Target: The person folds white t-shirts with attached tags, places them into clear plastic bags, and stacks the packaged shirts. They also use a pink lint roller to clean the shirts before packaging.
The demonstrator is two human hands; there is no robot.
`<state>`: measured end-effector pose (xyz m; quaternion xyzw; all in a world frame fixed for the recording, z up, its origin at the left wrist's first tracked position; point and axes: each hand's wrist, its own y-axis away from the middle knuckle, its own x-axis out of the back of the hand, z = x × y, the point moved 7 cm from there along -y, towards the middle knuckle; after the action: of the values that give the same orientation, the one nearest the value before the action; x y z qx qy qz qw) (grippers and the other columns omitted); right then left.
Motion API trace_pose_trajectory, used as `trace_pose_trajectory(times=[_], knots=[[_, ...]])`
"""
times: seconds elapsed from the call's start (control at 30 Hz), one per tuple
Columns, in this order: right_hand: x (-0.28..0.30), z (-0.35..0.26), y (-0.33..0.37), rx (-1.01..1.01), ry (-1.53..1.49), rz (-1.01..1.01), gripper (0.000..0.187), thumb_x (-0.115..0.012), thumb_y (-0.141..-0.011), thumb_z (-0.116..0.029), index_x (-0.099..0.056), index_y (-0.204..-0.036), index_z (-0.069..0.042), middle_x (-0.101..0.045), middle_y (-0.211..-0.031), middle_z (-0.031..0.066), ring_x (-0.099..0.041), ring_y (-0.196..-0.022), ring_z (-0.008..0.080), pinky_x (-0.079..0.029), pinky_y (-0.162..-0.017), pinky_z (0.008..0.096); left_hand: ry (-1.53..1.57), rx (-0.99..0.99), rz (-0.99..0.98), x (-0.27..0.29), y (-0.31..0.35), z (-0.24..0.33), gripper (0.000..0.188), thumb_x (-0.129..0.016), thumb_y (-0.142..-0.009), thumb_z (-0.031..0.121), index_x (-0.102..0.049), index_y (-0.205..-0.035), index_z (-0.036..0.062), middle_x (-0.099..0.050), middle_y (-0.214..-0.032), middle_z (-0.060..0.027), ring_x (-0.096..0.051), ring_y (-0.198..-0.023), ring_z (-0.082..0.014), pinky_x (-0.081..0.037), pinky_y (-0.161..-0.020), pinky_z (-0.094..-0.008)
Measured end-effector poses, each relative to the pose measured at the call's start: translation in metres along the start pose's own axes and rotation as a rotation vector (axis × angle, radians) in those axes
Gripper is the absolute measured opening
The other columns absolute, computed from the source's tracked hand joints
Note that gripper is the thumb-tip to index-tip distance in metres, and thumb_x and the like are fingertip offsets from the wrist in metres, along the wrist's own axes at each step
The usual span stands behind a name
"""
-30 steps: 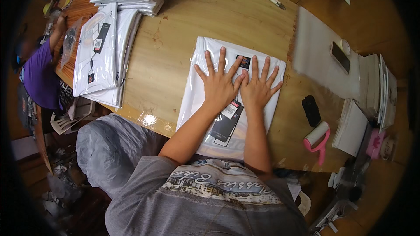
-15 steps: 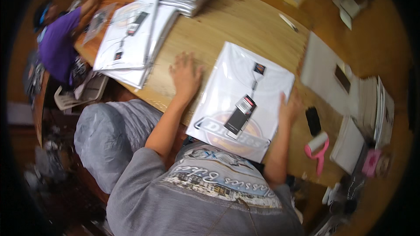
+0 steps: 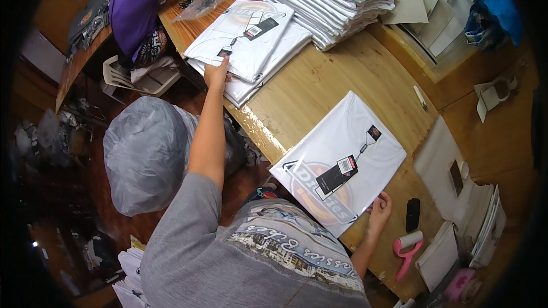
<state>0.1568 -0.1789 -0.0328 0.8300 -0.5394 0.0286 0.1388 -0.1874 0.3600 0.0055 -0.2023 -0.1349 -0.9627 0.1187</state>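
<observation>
A folded white T-shirt (image 3: pixel 374 162) in clear plastic lies tilted on the table before me, with a round printed emblem and a black hang tag (image 3: pixel 337 177) on a cord. My right hand (image 3: pixel 379 210) is closed at its lower right edge, fingers curled and fingertips touching the edge. Reaching far left, my left hand (image 3: pixel 216 75) grips the near edge of the top bagged T-shirt (image 3: pixel 220 31) on a low pile, thumb above; its other fingers are partly hidden. This shirt also has a dark tag (image 3: pixel 262 27). Another bagged shirt (image 3: pixel 279 63) lies beneath it.
A tall stack of folded white shirts (image 3: pixel 325 14) stands at the back. Right of me lie a pink-handled lint roller (image 3: pixel 406 251), a black object (image 3: pixel 412 214), a pen (image 3: pixel 420 98) and cardboard sheets (image 3: pixel 436 256). A grey plastic bag (image 3: pixel 145 154) bulges at left. A person in purple (image 3: pixel 137 11) sits beyond.
My left hand has gone from the tabletop to the low pile and taken hold of its top shirt. My right hand has slid down the nearer shirt's right side. The view has shifted.
</observation>
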Motion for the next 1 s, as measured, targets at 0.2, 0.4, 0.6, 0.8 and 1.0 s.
trace_pose_trajectory(times=[0.2,0.4,0.6,0.8,1.0], knots=[[-0.004,-0.004,0.001,0.03,0.031,0.033,0.05,-0.053,-0.073,0.007,-0.037,-0.119,-0.005,-0.047,-0.073,0.0028,-0.047,-0.056,0.0069,-0.039,-0.044,0.0181,-0.179,-0.157,0.107,-0.001,-0.004,0.005,0.056,-0.072,-0.059,0.024,-0.043,-0.101,0.0008,-0.058,-0.089,-0.0178,-0.06,-0.076,-0.0274,-0.046,-0.072,-0.0357],[-0.005,0.001,0.0,0.098,0.027,0.045,0.05,-0.054,-0.072,0.007,-0.039,-0.118,-0.004,-0.048,-0.073,0.0027,-0.045,-0.055,0.0061,-0.038,-0.046,0.0175,-0.035,-0.45,-0.196,0.024,-0.064,-0.037,0.05,-0.066,-0.059,-0.004,-0.044,-0.104,-0.0036,-0.057,-0.09,-0.0151,-0.057,-0.077,-0.0224,-0.046,-0.063,-0.0301],[-0.009,-0.01,0.003,0.053,0.014,0.055,0.047,-0.053,-0.076,0.003,-0.037,-0.119,-0.004,-0.052,-0.072,0.0044,-0.047,-0.055,0.0065,-0.039,-0.047,0.0182,-0.029,-0.05,-0.313,0.038,-0.033,-0.039,0.028,-0.067,-0.069,0.02,-0.05,-0.084,0.003,-0.051,-0.058,-0.0031,-0.046,-0.043,-0.0114,-0.038,-0.037,-0.0226],[-0.009,-0.016,0.009,0.058,0.036,0.086,0.046,-0.051,-0.078,0.002,-0.036,-0.121,-0.004,-0.056,-0.072,0.0063,-0.049,-0.055,0.0075,-0.04,-0.047,0.0183,-0.104,-0.032,-0.208,0.026,-0.039,-0.032,0.032,-0.072,-0.065,0.023,-0.057,-0.082,0.0003,-0.056,-0.071,-0.0054,-0.051,-0.053,-0.0157,-0.041,-0.043,-0.0286],[-0.007,-0.009,0.004,0.058,0.044,0.075,0.046,-0.051,-0.078,0.002,-0.036,-0.121,-0.005,-0.052,-0.068,0.0037,-0.048,-0.055,0.0071,-0.039,-0.046,0.0189,0.362,-0.006,-0.334,0.009,-0.02,-0.009,0.034,-0.073,-0.062,0.024,-0.056,-0.086,0.0074,-0.056,-0.068,-0.0018,-0.049,-0.048,-0.0131,-0.037,-0.039,-0.0265]])
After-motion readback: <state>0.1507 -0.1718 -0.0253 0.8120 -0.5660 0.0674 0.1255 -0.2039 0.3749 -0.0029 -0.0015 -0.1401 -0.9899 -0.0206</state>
